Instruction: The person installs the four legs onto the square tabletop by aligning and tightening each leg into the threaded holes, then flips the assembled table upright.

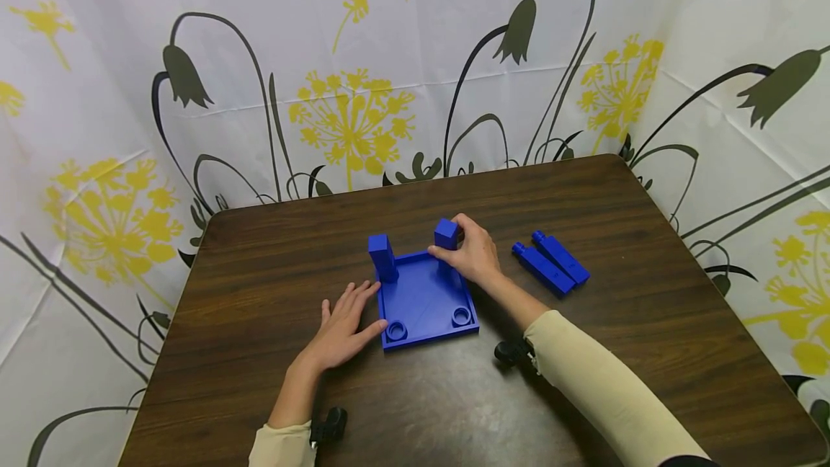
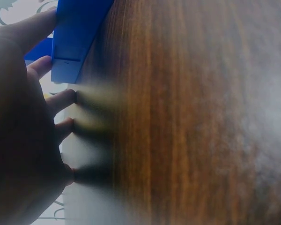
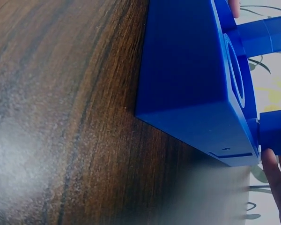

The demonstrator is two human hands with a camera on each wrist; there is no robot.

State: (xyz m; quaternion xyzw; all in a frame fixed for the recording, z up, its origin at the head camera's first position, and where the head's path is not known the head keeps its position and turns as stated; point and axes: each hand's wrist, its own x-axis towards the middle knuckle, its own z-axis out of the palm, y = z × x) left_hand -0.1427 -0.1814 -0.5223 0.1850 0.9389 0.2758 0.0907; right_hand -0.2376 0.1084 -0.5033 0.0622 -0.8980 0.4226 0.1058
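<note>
Gripping the far-right post (image 1: 445, 238), the right hand (image 1: 473, 252) apparently steadied it upright; the left hand (image 1: 342, 328), fingers spread, seemingly braced the tray (image 1: 424, 299).

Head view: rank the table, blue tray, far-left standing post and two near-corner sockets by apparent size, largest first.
1. Table
2. Blue tray
3. Far-left standing post
4. Near-left socket and near-right socket: too alike to rank apart
</note>
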